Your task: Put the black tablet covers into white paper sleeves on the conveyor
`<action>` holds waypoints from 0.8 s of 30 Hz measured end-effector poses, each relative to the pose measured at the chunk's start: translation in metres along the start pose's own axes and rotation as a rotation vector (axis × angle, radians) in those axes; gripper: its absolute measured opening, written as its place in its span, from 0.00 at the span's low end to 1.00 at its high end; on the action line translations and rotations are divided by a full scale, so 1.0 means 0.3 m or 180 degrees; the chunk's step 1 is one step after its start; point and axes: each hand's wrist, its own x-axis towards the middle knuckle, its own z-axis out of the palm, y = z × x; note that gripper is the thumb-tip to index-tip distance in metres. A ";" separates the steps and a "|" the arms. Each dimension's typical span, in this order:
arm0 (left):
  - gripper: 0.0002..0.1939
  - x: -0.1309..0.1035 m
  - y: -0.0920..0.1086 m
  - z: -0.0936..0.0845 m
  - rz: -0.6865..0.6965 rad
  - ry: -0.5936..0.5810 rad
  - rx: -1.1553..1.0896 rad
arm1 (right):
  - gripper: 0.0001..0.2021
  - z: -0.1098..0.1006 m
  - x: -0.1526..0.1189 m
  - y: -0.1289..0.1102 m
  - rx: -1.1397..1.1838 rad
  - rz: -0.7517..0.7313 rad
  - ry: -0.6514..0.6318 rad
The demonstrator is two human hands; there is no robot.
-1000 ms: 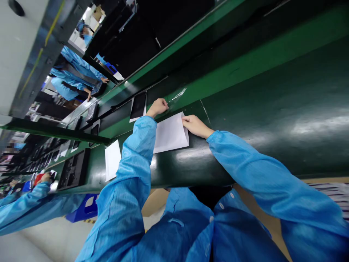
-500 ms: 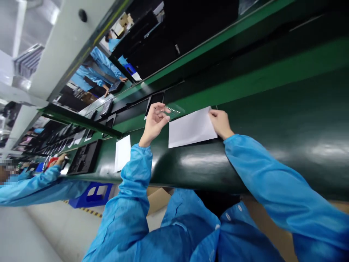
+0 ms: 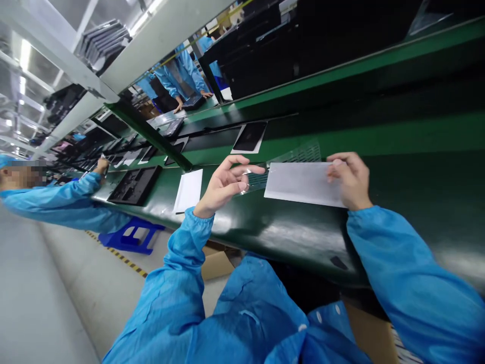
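Green work surface, dark tray near its left end. I had the right hand closed on the white sheet's right end, above the surface. Left hand touched clear slotted film, fingers curled, thumb apart; couldn't tell if gripping.

1. We have a long, shiny green surface under our things.
2. On it, left of centre, we see a black tray with compartments, near the front edge.
3. Just right of that tray we have a flat white paper.
4. Farther back lies a white sheet, bearing a black tablet.
5. Near our front edge is a small dark patch.
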 end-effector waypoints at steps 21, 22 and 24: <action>0.24 -0.004 -0.129 0.022 -0.0401 0.0368 -0.0069 | 0.24 0.091 -0.062 -0.038 0.1817 0.0737 -0.1075; 0.24 -0.003 -0.136 0.018 -0.0397 0.0438 -0.0063 | 0.25 0.091 -0.062 -0.037 0.1806 0.0762 -0.1077; 0.24 -0.004 -0.147 0.008 -0.0401 0.0565 -0.0034 | 0.26 0.092 -0.063 -0.034 0.1779 0.0803 -0.1065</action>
